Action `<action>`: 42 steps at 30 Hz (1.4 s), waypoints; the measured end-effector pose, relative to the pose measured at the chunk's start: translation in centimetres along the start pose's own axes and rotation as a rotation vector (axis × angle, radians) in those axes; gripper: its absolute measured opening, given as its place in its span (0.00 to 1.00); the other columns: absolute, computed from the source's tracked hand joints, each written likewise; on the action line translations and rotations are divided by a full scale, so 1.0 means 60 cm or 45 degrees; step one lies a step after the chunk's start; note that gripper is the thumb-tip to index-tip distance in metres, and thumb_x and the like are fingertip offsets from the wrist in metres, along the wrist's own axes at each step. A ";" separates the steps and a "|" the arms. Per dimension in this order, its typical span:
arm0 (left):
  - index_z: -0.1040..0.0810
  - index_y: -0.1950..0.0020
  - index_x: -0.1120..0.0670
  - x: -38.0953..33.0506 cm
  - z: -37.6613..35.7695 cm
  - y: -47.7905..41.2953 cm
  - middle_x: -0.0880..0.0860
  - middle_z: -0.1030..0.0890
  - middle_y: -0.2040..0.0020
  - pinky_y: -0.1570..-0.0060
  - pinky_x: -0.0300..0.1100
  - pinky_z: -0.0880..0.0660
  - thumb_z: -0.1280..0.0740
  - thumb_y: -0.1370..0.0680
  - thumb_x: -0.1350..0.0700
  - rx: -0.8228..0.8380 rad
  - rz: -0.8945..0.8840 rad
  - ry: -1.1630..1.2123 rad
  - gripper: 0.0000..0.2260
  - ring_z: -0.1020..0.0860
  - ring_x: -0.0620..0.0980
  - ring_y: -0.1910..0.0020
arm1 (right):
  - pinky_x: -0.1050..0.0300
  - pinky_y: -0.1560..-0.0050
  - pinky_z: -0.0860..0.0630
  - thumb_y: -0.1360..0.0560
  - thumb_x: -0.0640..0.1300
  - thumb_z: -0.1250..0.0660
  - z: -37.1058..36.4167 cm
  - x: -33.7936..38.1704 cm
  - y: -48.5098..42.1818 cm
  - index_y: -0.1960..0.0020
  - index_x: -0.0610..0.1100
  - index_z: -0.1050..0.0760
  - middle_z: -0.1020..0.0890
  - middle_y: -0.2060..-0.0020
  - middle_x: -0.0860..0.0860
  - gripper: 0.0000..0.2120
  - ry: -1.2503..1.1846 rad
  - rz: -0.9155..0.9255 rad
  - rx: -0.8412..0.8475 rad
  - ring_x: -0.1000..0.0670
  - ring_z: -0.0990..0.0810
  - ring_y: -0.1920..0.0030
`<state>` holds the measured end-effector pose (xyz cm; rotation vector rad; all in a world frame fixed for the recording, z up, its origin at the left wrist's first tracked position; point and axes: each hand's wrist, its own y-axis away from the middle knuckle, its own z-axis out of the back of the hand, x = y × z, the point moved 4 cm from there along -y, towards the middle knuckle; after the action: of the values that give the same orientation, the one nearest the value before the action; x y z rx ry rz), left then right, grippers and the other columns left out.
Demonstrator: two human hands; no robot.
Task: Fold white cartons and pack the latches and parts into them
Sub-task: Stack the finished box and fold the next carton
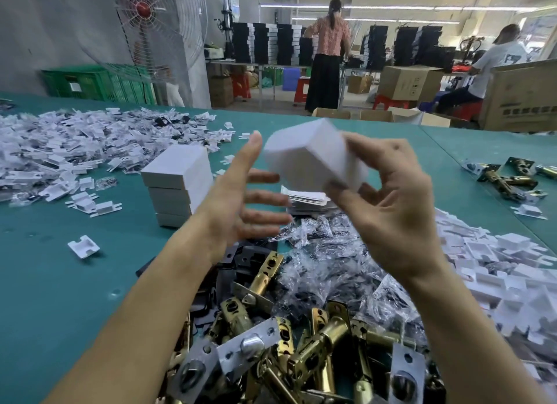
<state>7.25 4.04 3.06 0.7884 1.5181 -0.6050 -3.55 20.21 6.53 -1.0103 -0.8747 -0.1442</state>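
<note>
From your head camera, the white carton (pixel 310 156) is up in the air at the middle of the view, above the counter (pixel 60 268), and motion blurs it. Your right hand (pixel 388 210) grips it, thumb and curled fingers pinching its near right end. As far as the blur lets me judge, its long axis runs from that grip at about 4 o'clock up towards 10 o'clock, so the free end points at your left hand (pixel 241 204). That hand is open, with the fingers straight and spread and the palm turned to the carton. It sits at 9 o'clock from the carton, just beside it, and I cannot tell whether the thumb touches the edge. The left hand is therefore the nearer one to the free end, so I judge any closing or tucking there falls to it while the right keeps the hold. A stack of finished cartons (pixel 177 183) stands on the counter at 9 o'clock from your left hand. Flat carton blanks (pixel 307 197) lie directly below the held carton. The brass latches (pixel 286 337) are heaped at 6 o'clock between your forearms, with clear bags of parts (pixel 325 253) just beyond them. White paper inserts (pixel 75 150) are piled at 10 o'clock.
</note>
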 end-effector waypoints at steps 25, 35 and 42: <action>0.22 0.44 0.46 -0.011 0.028 -0.004 0.51 0.20 0.50 0.65 0.50 0.19 0.27 0.33 0.53 -0.366 -0.396 0.429 0.19 0.20 0.53 0.49 | 0.55 0.62 0.27 0.32 0.69 0.30 -0.173 -0.086 0.019 0.62 0.44 0.25 0.21 0.63 0.50 0.27 1.096 -0.610 1.313 0.49 0.22 0.62; 0.23 0.44 0.44 -0.007 0.037 -0.006 0.50 0.20 0.48 0.67 0.47 0.20 0.26 0.32 0.51 -0.482 -0.433 0.459 0.17 0.21 0.51 0.50 | 0.51 0.56 0.24 0.35 0.60 0.21 -0.156 -0.071 0.031 0.49 0.45 0.29 0.22 0.54 0.49 0.27 0.861 -0.652 1.048 0.50 0.23 0.56; 0.24 0.46 0.43 0.011 0.036 -0.024 0.50 0.19 0.47 0.67 0.46 0.19 0.27 0.25 0.60 -0.440 -0.446 0.244 0.15 0.20 0.54 0.48 | 0.62 0.55 0.22 0.31 0.49 0.22 -0.067 -0.056 0.028 0.51 0.48 0.20 0.17 0.60 0.54 0.12 0.500 -0.572 0.654 0.57 0.19 0.58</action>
<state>7.52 1.57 2.07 0.3228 1.8947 -0.5105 -2.69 17.06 2.11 -0.2786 -0.7102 -0.4575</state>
